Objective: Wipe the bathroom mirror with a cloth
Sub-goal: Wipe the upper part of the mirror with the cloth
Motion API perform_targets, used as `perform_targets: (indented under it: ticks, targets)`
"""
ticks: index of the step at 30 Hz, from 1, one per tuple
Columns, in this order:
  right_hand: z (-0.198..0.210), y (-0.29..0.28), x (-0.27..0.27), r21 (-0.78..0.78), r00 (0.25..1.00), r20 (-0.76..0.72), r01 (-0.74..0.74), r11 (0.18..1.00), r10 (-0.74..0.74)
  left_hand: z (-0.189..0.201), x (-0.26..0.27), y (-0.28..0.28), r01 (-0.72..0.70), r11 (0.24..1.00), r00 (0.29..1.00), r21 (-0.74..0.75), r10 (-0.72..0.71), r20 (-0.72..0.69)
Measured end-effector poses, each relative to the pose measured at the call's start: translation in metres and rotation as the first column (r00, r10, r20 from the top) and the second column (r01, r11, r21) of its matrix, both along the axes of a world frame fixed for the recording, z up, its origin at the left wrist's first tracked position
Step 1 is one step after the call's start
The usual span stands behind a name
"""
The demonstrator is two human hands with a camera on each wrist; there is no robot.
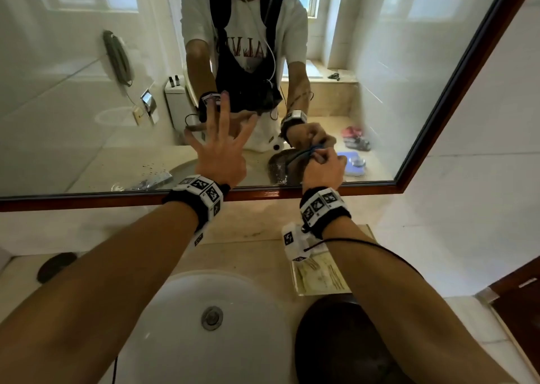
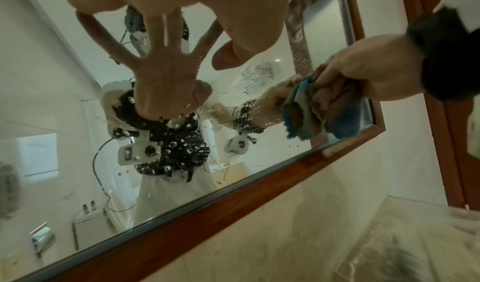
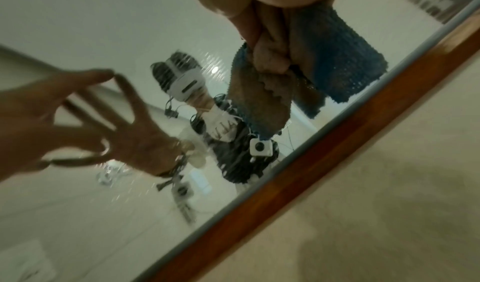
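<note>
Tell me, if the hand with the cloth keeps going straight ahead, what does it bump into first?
The mirror. The right hand points at the glass with the cloth bunched in front, so the cloth meets it first; it looks already against the glass.

Bare forearms; black wristbands (image 1: pixel 201 199) carrying white marker-printed blocks, thin black cable at right

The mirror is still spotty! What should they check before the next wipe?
1. Blue and tan woven cloth gripped by the right hand: ok.
2. Cloth touching the wood-framed mirror glass: ok, near the lower right corner.
3. Left hand off the wiping path: ok; its spread fingertips rest on the glass, apart from the cloth.
4. Water droplets cleared: not ok; many remain between the hands.
5. Cloth clean enough: cannot tell.
6. White round sink below free of clutter: ok.
</note>
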State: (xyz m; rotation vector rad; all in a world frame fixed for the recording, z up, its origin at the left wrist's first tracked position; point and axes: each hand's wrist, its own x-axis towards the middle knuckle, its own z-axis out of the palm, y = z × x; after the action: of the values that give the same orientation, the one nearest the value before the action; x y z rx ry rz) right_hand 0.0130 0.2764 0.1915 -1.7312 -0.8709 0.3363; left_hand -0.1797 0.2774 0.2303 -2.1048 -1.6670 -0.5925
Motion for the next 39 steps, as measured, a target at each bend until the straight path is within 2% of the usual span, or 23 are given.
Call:
perform_targets:
  ticks: [6,11,15,19,22,26,31,34,39]
  targets:
    - [-0.015,-0.005,-0.077,-0.034,0.975,0.161,-0.148,0.988,0.151,-0.002,0.001,0.002,0.018,1.0,1.0,-0.012,-0.018,0.015]
    - [-0.01,-0.007,-0.076,-0.053,0.979,0.125,-0.157,0.986,0.163,-0.002,-0.001,0.007,0.012,0.998,1.0,-0.056,-0.012,-0.003]
    - [0.003,-0.011,-0.034,-0.034,1.0,0.017,-0.016,0.999,0.016,-0.002,-0.002,0.003,0.054,0.996,0.999,-0.069,-0.053,0.008]
    - [0.023,-0.012,0.008,0.039,0.974,-0.155,0.173,0.984,-0.165,-0.002,-0.002,-0.001,0.043,0.997,0.999,-0.067,-0.044,-0.006]
    - [0.032,-0.01,0.026,0.05,0.958,-0.167,0.243,0.969,-0.231,-0.002,0.001,0.0,0.022,0.997,1.0,-0.077,-0.023,-0.018]
    - [0.03,-0.003,0.022,0.014,0.974,-0.116,0.197,0.98,-0.195,0.0,0.002,0.0,0.027,0.989,1.0,-0.142,-0.026,0.009]
    - [0.029,0.001,0.002,-0.034,0.982,-0.103,0.158,0.987,-0.161,0.001,-0.004,-0.006,0.032,0.994,0.999,-0.104,-0.032,-0.001]
    - [0.027,0.0,-0.022,-0.032,0.99,-0.091,0.103,0.994,-0.106,0.0,-0.019,-0.011,0.035,0.996,0.999,-0.076,-0.037,-0.033]
    - [0.019,0.001,-0.08,0.024,0.999,-0.051,-0.012,1.0,0.013,0.006,-0.055,-0.01,-0.016,0.997,1.0,-0.071,0.016,0.007]
